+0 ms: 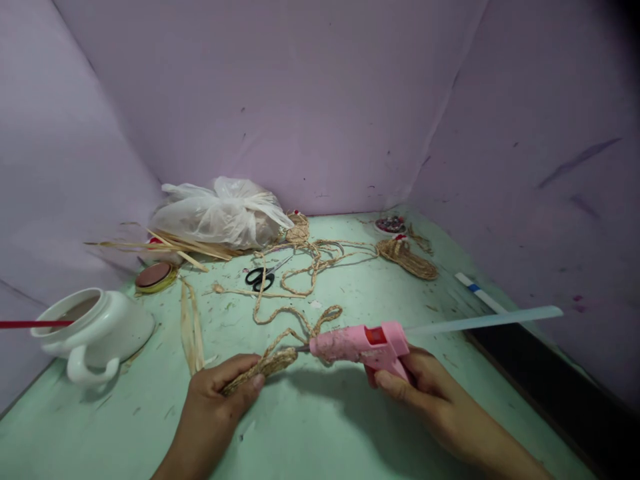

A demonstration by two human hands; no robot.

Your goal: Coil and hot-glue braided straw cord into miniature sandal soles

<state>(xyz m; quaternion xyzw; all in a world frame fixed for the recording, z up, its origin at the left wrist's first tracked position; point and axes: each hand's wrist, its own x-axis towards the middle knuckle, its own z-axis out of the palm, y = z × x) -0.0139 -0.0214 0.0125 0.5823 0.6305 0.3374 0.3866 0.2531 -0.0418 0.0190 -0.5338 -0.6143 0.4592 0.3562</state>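
My right hand (415,383) grips a pink glue gun (360,343) with a long translucent glue stick (485,321) poking out of its back. Its nozzle points left and touches a small coiled piece of braided straw rope (267,365). My left hand (223,393) pinches that coil between thumb and fingers, just above the green table (320,427). The loose end of the braided rope (295,313) trails away over the table toward the back.
Black scissors (263,276) lie mid-table. A white plastic bag (220,215) and dry straw stalks (170,247) sit at the back left. A white cup (95,330) with a red stick lies on its side at left. Woven straw piece (407,259) at back right. Purple walls surround the table.
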